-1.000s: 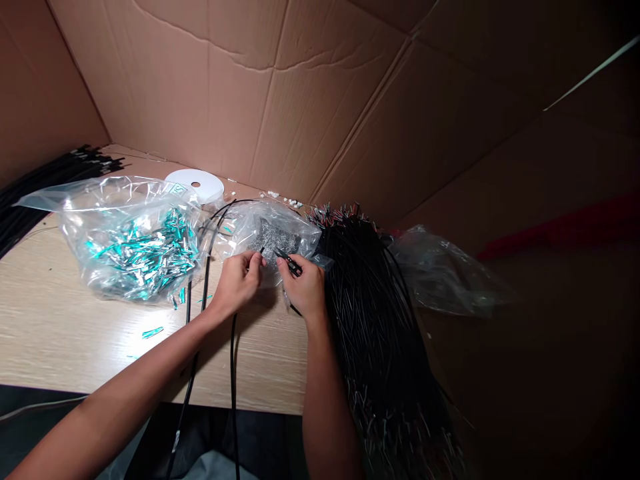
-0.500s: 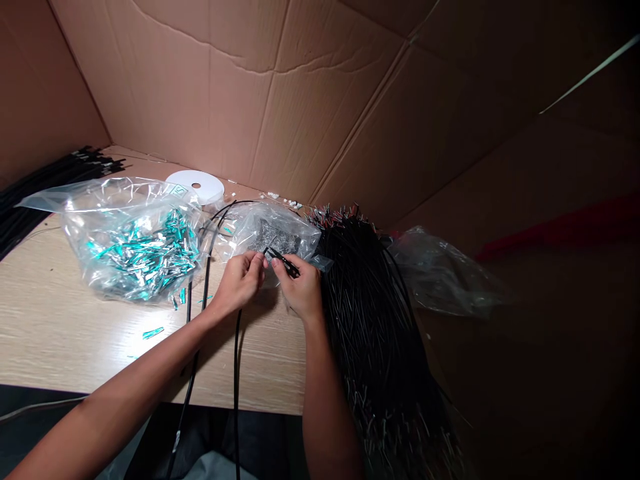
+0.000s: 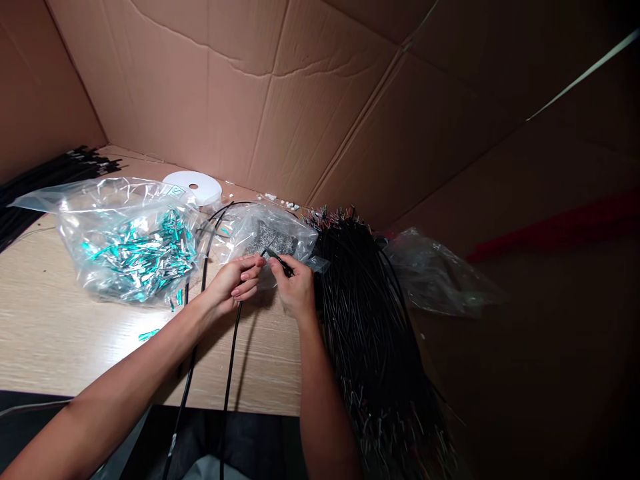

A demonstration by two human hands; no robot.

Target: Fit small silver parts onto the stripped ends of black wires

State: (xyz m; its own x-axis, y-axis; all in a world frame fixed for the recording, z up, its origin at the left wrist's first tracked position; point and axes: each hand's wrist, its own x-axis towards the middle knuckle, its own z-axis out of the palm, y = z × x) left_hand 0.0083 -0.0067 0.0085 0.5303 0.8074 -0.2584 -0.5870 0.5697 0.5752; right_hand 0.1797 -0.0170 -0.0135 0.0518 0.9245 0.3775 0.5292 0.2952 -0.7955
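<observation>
My left hand (image 3: 236, 283) pinches the upper end of a black cable (image 3: 231, 373), with thumb and forefinger closed near its tip. From there the cable hangs over the front edge of the table. My right hand (image 3: 295, 287) is closed around a slim black hand tool (image 3: 286, 268), whose narrow tip points at the cable end. The kind of tool is too small to make out, and the fingers partly cover it. Just behind both hands lies a clear plastic bag of small grey metal pieces (image 3: 273, 240).
At the left sits a clear bag of shiny green-and-silver strips (image 3: 145, 253). Behind it is a white disc (image 3: 193, 187). A thick bundle of black cables (image 3: 370, 300) lies to the right. Another cable (image 3: 186, 390) crosses the wooden table (image 3: 270, 373). Cardboard walls (image 3: 200, 100) enclose the back.
My left hand has turned, its lower fingers loosened and more visible, while the pinch stays. The hanging cable has swung a little left. The tool remains in my right hand.
</observation>
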